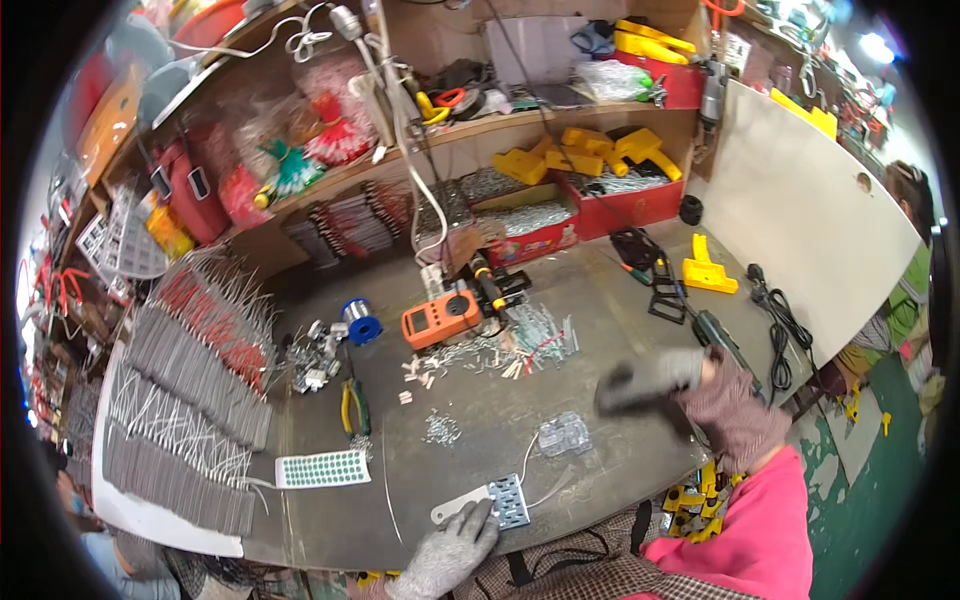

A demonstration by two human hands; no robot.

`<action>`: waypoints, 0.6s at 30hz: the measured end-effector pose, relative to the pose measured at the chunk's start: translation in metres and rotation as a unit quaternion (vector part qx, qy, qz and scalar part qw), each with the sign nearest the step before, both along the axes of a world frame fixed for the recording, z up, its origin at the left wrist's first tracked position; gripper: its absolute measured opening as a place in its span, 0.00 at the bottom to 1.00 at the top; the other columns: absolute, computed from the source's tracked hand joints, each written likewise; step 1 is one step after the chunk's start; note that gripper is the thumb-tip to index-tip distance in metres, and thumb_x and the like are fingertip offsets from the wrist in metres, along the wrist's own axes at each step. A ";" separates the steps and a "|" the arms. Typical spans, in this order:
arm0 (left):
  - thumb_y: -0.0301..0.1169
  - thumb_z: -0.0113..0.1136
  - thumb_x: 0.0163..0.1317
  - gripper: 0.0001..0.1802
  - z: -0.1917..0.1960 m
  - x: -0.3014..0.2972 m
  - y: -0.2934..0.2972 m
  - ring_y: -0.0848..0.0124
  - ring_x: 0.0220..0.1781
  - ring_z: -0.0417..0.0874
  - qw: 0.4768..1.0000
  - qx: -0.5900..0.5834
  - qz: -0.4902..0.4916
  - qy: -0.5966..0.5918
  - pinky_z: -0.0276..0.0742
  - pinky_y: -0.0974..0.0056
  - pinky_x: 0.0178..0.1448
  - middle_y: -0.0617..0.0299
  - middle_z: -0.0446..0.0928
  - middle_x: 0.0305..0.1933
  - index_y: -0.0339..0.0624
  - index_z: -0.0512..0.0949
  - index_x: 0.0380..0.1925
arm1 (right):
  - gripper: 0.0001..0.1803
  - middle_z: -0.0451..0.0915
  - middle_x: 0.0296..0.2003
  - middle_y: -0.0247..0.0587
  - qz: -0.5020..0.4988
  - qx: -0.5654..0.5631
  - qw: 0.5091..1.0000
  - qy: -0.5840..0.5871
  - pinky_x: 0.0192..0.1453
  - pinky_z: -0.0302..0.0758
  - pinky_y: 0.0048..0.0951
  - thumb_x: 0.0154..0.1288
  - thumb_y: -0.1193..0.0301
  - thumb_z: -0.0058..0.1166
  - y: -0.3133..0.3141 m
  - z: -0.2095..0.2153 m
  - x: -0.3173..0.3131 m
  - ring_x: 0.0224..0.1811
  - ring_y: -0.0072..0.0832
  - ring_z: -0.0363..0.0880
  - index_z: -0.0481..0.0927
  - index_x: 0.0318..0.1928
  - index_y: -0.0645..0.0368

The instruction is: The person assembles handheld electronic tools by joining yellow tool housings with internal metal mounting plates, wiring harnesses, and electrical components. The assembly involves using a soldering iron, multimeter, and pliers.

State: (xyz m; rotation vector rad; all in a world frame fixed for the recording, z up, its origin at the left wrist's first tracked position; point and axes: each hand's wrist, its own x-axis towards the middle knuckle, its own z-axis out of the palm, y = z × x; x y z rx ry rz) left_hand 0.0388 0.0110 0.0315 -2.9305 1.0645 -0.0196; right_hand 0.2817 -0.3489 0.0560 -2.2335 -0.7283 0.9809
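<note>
My left hand, in a grey knit glove, comes in from the lower edge and grips the tail end of a small perforated metal plate lying at the bench's near edge. A thin white wire runs up from the plate toward a clear plastic piece. My right hand, also gloved, hovers blurred above the bench's right side, just right of the clear piece. The blur hides whether it holds anything.
On the grey bench lie a green dotted strip, yellow-handled pliers, an orange meter, a blue wire spool and scattered small metal parts. Rows of wired components fill the left. Red bins, black cables and another person are at the back and right.
</note>
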 end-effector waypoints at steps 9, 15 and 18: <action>0.47 0.65 0.59 0.39 -0.007 0.050 -0.080 0.50 0.60 0.74 0.993 -0.037 0.089 0.062 0.61 0.37 0.71 0.46 0.75 0.50 0.33 0.68 0.64 | 0.16 0.83 0.43 0.52 -0.130 -0.489 0.802 -0.318 0.45 0.83 0.46 0.66 0.71 0.52 -0.017 -0.080 0.088 0.43 0.46 0.86 0.80 0.54 0.56; 0.33 0.64 0.53 0.35 0.006 0.061 -0.079 0.50 0.56 0.75 0.985 -0.120 0.125 0.026 0.65 0.42 0.69 0.48 0.76 0.46 0.33 0.70 0.62 | 0.14 0.83 0.35 0.52 -0.223 -0.306 0.746 -0.548 0.36 0.82 0.43 0.67 0.72 0.49 -0.056 -0.072 0.054 0.36 0.42 0.87 0.77 0.52 0.61; 0.31 0.64 0.53 0.33 -0.005 0.064 -0.076 0.51 0.56 0.76 0.989 -0.140 0.026 0.034 0.66 0.44 0.69 0.51 0.78 0.45 0.36 0.72 0.62 | 0.13 0.82 0.37 0.53 -0.211 -0.306 0.771 -0.516 0.38 0.81 0.46 0.67 0.74 0.48 -0.067 -0.064 0.054 0.37 0.47 0.86 0.76 0.50 0.61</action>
